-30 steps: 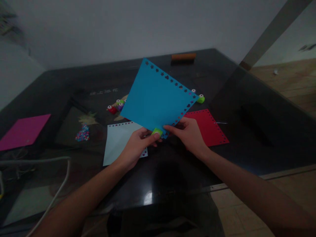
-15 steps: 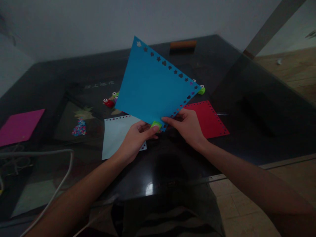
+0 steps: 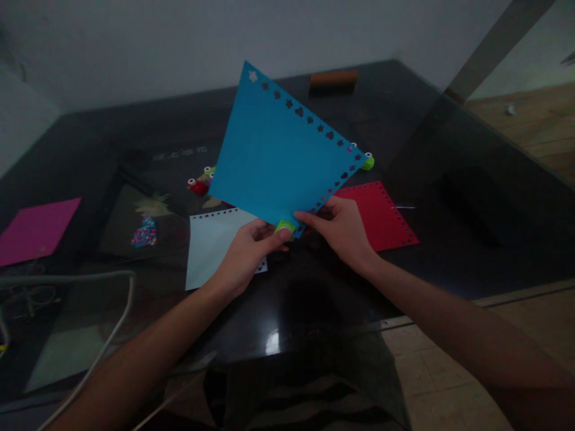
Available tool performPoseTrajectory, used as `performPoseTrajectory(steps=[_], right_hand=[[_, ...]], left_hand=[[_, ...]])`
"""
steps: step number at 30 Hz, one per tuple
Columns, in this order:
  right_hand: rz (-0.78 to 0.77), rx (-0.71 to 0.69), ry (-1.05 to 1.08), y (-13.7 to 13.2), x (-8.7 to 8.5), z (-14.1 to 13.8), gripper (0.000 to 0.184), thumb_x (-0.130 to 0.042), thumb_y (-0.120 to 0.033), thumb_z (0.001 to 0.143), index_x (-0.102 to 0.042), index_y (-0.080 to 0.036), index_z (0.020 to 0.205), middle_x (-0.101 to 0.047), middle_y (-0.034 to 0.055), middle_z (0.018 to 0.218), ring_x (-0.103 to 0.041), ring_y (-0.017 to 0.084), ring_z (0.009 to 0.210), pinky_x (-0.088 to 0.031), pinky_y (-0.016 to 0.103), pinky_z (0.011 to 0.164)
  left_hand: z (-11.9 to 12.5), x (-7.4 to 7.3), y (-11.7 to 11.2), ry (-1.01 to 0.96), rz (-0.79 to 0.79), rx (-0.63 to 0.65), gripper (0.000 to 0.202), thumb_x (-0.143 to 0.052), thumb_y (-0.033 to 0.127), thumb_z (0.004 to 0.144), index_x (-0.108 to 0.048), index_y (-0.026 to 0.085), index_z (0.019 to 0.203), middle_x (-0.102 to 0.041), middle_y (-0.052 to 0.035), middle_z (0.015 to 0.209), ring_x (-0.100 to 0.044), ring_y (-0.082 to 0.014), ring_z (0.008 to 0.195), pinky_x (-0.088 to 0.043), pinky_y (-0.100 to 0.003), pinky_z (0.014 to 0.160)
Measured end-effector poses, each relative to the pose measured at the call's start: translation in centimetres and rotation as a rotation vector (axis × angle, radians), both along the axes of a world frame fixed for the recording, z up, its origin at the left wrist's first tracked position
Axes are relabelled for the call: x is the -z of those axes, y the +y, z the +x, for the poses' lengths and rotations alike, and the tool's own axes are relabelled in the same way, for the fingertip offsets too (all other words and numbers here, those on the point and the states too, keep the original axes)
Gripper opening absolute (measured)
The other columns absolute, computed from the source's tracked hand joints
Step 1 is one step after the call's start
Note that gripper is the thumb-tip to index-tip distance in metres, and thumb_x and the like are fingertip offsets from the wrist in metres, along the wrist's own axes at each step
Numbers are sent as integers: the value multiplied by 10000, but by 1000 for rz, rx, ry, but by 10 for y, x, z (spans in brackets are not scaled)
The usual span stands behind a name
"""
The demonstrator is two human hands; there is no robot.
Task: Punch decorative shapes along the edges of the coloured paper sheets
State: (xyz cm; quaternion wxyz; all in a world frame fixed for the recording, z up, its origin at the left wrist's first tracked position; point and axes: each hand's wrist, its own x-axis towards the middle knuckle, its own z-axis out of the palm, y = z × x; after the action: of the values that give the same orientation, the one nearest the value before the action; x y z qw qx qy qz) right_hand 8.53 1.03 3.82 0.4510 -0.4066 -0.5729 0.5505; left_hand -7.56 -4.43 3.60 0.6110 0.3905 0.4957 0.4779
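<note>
The dark, glossy table point(image 3: 309, 317) spread under everything else, its surface throwing back a bright reflection near the front edge. Above it, the blue sheet point(image 3: 283, 155) was held up at a slant, turned cornerwise, with rows of shaped holes along its two right-hand edges and its lowest corner between the two hands. Beyond the right hand lay the red sheet point(image 3: 381, 221), small holes showing along its top and right edges. The pale sheet point(image 3: 204, 251) lay partly hidden behind the left hand, and the pink sheet point(image 3: 38, 230) was well apart at the far left. A white cable point(image 3: 90, 276) looped across the near left. The right hand point(image 3: 344, 230) pinched the blue sheet close to that corner, thumb on top and fingers behind. The left hand point(image 3: 249, 254) gripped a small green punch point(image 3: 284, 225), thumb over it, at the sheet's lower edge. A brown roll point(image 3: 333, 79) rested near the table's back edge. A red punch point(image 3: 196, 187) stood left of the blue sheet; smallest of all were the coloured bits point(image 3: 144, 232), heaped farther left
</note>
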Motion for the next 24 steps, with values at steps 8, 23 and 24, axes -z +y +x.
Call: performPoseTrajectory(steps=[8,23,24], right_hand=[[3,-6,-16,0,-1,0,165,-761,-304,673,-661,-173,681,-717,17,683,-649,162,597,-521,290,569],[8,-35,-54,1,0,1,248,-744,-414,681,-658,-182,686,-714,26,701,-645,174,624,-520,306,600],[6,-37,-57,1,-1,1,252,-743,-419,681,-658,-182,687,-715,27,703,-646,174,626,-519,306,599]], left_hand=[[0,-1,0,8,1,5,279,-761,333,725,-696,177,947,-724,-61,999,-643,-181,895,-505,-251,704],[0,-3,1,37,8,-21,302,-765,333,711,-680,173,952,-717,-61,978,-641,-186,885,-494,-262,699],[0,-3,1,42,10,-20,298,-764,336,712,-680,172,947,-717,-59,965,-639,-181,871,-491,-260,695]])
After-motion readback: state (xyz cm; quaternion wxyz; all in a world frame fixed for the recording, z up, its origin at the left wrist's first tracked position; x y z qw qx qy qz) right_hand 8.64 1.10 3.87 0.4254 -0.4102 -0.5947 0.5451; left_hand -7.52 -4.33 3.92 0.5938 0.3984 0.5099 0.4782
